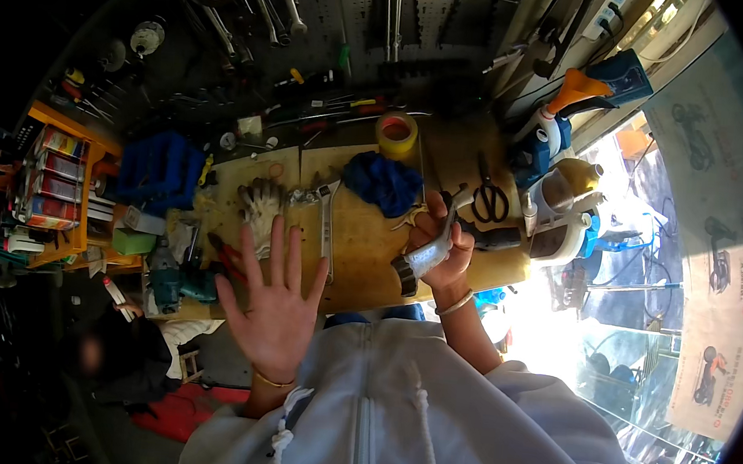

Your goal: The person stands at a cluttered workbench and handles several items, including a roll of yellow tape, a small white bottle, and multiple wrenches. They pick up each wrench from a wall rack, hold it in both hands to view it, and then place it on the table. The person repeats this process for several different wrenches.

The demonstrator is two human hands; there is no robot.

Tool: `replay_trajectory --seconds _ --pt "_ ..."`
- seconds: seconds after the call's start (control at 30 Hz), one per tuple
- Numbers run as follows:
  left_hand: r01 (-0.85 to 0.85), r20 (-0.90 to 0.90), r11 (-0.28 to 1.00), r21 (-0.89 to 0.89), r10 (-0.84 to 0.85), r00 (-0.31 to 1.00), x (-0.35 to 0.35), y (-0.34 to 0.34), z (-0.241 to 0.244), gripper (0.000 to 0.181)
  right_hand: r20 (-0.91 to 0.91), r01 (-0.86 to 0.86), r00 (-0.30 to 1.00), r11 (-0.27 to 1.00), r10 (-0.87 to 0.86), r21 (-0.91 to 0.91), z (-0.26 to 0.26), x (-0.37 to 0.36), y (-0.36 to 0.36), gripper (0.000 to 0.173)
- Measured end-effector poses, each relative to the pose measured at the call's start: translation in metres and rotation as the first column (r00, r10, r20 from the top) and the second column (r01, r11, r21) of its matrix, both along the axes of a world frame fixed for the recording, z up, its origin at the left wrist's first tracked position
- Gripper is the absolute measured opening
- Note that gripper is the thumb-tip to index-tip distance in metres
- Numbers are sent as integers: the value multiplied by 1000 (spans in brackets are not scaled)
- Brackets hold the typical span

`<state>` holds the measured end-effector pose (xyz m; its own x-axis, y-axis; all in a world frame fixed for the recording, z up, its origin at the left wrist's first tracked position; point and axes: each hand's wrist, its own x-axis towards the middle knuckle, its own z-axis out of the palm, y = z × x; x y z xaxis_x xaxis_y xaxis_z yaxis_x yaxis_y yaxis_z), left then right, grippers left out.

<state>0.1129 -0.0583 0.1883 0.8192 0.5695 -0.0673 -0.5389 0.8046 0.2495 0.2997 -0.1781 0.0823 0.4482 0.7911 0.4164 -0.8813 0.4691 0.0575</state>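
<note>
My left hand [274, 319] is raised over the near edge of the wooden workbench [362, 261], palm up to view, fingers spread, with nothing in it. Over the bench's right part, my right hand [452, 255] grips a grey metal lever-shaped part [429, 253] with a dark ribbed end. An adjustable wrench [326, 228] lies on the bench between the two hands. Beyond my left fingertips are worn work gloves [260, 212] and red-handled pliers [227, 256]. Black-handled scissors [490, 202] lie just past my right hand, and a crumpled blue cloth [382, 183] is to their left.
A yellow tape roll [396, 136] stands behind the cloth. Left are a blue plastic crate [158, 170] and an orange rack [86, 194] of cans. Bottles and jugs [560, 238] line the right edge. A pegboard [358, 5] holds wrenches. Another person [128, 363] is at lower left.
</note>
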Motion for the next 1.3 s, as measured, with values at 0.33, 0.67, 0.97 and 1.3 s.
replay_trajectory --seconds 0.33,0.67,0.97,1.3 --pt "-86 12 989 120 85 996 -4 0 -8 61 347 84 937 937 41 -339 15 -1 -7 22" --pt "-277 6 927 253 284 959 -18 15 -16 61 559 280 826 812 68 -512 33 -8 -7 22" --pt "-319 -12 858 402 353 935 -22 14 -20 62 712 399 688 749 136 -529 41 -14 -5 22" --pt "-318 -52 700 639 452 891 -23 14 -25 62 651 395 759 785 14 -477 40 -19 0 23"
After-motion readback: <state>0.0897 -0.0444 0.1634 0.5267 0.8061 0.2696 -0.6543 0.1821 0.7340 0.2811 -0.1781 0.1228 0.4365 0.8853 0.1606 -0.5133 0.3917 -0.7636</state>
